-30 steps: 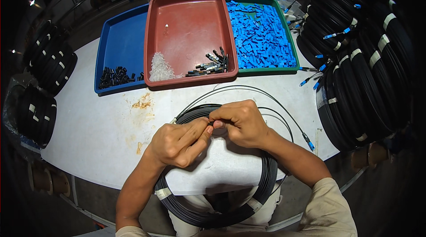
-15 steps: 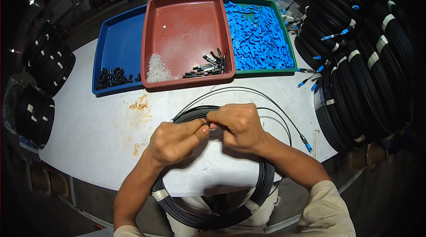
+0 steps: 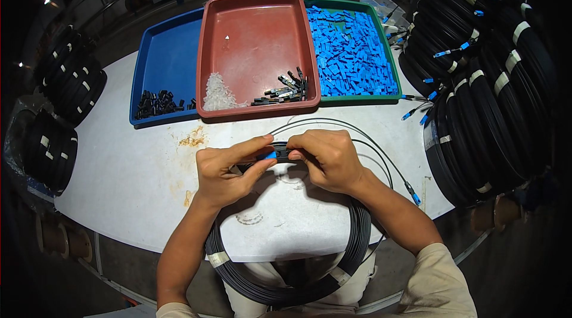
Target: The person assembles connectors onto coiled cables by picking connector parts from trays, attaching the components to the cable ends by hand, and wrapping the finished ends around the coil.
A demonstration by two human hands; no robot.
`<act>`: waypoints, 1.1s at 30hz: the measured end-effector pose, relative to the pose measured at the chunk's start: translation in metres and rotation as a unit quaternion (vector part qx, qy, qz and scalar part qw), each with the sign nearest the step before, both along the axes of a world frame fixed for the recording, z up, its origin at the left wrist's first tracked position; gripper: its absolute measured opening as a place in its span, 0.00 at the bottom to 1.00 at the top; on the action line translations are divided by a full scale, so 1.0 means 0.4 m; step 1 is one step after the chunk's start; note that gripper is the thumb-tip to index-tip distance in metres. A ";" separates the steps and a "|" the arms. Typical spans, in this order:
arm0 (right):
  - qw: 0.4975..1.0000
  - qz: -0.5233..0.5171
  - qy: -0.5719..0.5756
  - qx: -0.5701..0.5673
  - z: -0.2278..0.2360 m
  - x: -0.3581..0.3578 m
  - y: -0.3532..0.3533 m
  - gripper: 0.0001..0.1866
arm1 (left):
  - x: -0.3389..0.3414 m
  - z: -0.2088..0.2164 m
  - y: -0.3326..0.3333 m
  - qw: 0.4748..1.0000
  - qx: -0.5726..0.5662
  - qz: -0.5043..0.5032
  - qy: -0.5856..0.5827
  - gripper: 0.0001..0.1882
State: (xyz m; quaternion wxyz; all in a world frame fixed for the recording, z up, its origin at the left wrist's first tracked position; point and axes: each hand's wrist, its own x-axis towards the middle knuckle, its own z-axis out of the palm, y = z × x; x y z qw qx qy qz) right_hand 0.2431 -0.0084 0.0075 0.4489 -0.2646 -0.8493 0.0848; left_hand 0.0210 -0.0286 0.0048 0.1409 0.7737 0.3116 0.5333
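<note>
Above the far side of a black cable coil (image 3: 359, 231), my two hands meet. My left hand (image 3: 226, 174) pinches a small blue fibre connector (image 3: 269, 155) between thumb and fingers. Close beside it, my right hand (image 3: 329, 160) is closed in a pinch at the black end behind the connector; its fingertips hide part of that end. The coil hangs over the near table edge toward my lap, bound with pale tape. A loose cable from it curves right and ends in another blue-tipped connector (image 3: 415, 198) on the table.
Behind my hands stand a blue tray (image 3: 170, 38) with black pieces, a red tray (image 3: 262, 26) with clear sleeves and black-and-metal parts, and a green tray (image 3: 390, 73) full of blue housings. Stacked cable coils (image 3: 488, 121) crowd the right; more coils (image 3: 50, 151) stand left.
My left fingers have spread and shifted slightly left, so the blue connector now shows between my hands. The view has moved slightly.
</note>
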 end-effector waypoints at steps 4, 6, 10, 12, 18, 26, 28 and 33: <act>1.000 -0.008 -0.019 0.017 0.004 0.000 -0.001 0.07 | -0.014 -0.001 0.002 0.999 0.004 -0.037 -0.005 0.22; 0.999 0.001 -0.023 0.024 0.017 0.004 0.004 0.07 | -0.020 -0.001 0.003 0.999 -0.007 -0.046 -0.019 0.24; 0.999 -0.010 -0.003 0.036 0.024 0.011 -0.004 0.08 | 0.008 0.004 0.003 0.993 -0.010 -0.068 -0.098 0.29; 0.998 -0.020 -0.033 0.046 0.015 0.005 -0.012 0.09 | 0.000 -0.011 0.003 0.997 -0.004 -0.061 -0.050 0.30; 0.999 -0.010 -0.003 0.036 0.015 0.002 0.003 0.07 | -0.012 -0.002 0.011 0.993 0.002 -0.071 -0.095 0.32; 1.000 -0.009 0.000 0.021 0.013 -0.002 -0.003 0.07 | -0.028 -0.007 0.015 0.997 0.029 -0.068 -0.031 0.39; 1.000 -0.011 0.000 0.026 0.013 -0.002 -0.004 0.07 | -0.026 -0.008 0.012 0.997 0.019 -0.067 -0.034 0.39; 0.999 -0.012 -0.006 0.031 0.007 -0.007 -0.007 0.07 | -0.024 -0.011 0.013 0.997 0.014 -0.075 -0.017 0.40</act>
